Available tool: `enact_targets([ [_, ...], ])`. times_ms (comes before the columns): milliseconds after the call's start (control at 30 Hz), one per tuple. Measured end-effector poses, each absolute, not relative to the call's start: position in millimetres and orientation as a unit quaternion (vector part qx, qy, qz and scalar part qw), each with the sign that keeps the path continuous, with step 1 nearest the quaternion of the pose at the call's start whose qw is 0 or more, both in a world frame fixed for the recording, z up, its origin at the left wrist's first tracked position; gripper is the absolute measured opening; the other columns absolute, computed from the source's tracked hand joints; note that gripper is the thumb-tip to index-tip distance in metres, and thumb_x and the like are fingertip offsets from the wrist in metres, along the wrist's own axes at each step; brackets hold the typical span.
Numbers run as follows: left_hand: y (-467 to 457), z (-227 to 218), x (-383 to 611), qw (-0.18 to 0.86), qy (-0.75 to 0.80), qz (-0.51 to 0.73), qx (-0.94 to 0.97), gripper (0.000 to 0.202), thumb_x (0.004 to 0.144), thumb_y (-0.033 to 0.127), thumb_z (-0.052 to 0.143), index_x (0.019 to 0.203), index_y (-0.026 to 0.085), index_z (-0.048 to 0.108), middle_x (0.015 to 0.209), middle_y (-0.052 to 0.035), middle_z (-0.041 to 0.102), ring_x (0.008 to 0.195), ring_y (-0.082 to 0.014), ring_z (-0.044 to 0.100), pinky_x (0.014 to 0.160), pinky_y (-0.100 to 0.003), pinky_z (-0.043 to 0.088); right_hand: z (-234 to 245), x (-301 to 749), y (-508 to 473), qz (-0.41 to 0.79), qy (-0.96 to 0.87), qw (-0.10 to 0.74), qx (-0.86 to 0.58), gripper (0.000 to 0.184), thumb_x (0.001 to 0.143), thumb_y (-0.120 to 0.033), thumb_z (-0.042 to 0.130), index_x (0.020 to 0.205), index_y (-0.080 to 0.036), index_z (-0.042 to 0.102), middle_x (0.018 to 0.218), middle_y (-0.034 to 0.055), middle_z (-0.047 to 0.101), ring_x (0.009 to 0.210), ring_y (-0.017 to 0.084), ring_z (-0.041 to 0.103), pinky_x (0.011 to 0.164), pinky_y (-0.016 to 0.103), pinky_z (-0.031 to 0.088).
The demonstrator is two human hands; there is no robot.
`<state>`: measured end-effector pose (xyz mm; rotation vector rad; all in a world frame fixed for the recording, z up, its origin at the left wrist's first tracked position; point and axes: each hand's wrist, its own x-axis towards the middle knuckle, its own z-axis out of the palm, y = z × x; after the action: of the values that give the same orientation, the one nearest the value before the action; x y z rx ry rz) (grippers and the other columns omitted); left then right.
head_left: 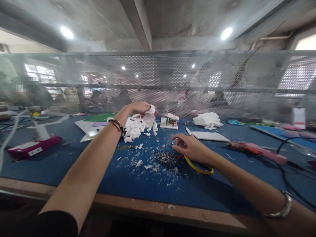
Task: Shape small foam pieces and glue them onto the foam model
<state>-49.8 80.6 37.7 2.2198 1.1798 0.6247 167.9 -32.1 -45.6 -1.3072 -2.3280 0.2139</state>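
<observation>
My left hand (140, 108) is closed on a crumpled white scrap (150, 118) that looks like paper, above a heap of torn white pieces (133, 130). A bit of pink shows at its fingertips. My right hand (189, 147) is low over the blue table, fingers curled, around a tool with a curved yellow handle (199, 169). Red shows beside the handle, and a small pale tip sticks out by the thumb; the hand hides the rest. Below it lies a patch of dark and white shavings (169, 159). A small white model with green posts (170, 121) stands behind, between the hands.
To the right lie a white slab (211, 136), a pink corded tool (261, 152) and more white scraps (208, 119). A magenta power strip (34, 147) and white and green sheets (98, 117) are on the left. A perforated metal screen (158, 82) closes off the table's back.
</observation>
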Motion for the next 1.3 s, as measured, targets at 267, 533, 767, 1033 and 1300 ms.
enact_targets([
  [267,60,47,-12,0.206,0.365,0.171,0.892,0.015,0.061,0.019,0.047,0.050,0.014,0.057,0.049,-0.0003,0.048,0.050,-0.0105,0.043,0.052,-0.023,0.033,-18,142,2,0.199,-0.763,0.367,-0.494,0.061,0.072,-0.039,0.052,0.121,-0.011,0.030,0.108,0.0140,0.051,0.094,0.016,0.051,0.076,0.026,0.043],
  [533,81,32,-44,0.263,0.446,0.326,0.791,0.027,0.074,0.025,0.041,0.094,0.014,0.057,0.075,-0.0052,0.056,0.060,-0.0093,0.049,0.058,-0.021,0.038,0,128,55,0.225,-0.809,0.148,-0.523,0.019,0.079,-0.016,0.042,0.068,-0.011,0.057,0.063,0.0025,0.062,0.048,0.004,0.049,0.052,0.018,0.041],
  [767,116,6,-78,0.222,0.544,0.286,0.757,0.025,0.069,0.028,0.045,0.085,0.016,0.060,0.079,-0.0070,0.058,0.070,-0.0144,0.051,0.060,-0.023,0.037,3,118,90,0.166,-0.805,0.043,-0.568,0.022,0.080,-0.029,0.046,0.093,-0.013,0.053,0.089,0.0033,0.057,0.073,0.011,0.055,0.064,0.029,0.046],
  [1033,129,-17,-97,0.229,0.557,0.098,0.793,0.020,0.032,0.024,0.069,0.051,0.023,0.064,0.061,-0.0023,0.062,0.064,-0.0202,0.051,0.060,-0.027,0.037,15,87,117,0.082,-0.777,0.099,-0.617,0.028,0.081,-0.030,0.045,0.105,-0.016,0.049,0.107,0.0066,0.051,0.090,0.016,0.052,0.075,0.036,0.044],
  [1300,126,-24,-100,0.219,0.519,0.144,0.814,0.012,0.042,0.028,0.060,0.052,0.021,0.061,0.058,0.0009,0.061,0.060,-0.0150,0.050,0.056,-0.021,0.036,8,62,124,0.090,-0.771,0.244,-0.582,0.030,0.080,-0.030,0.045,0.107,-0.016,0.047,0.109,0.0067,0.049,0.092,0.017,0.051,0.076,0.037,0.043],
])
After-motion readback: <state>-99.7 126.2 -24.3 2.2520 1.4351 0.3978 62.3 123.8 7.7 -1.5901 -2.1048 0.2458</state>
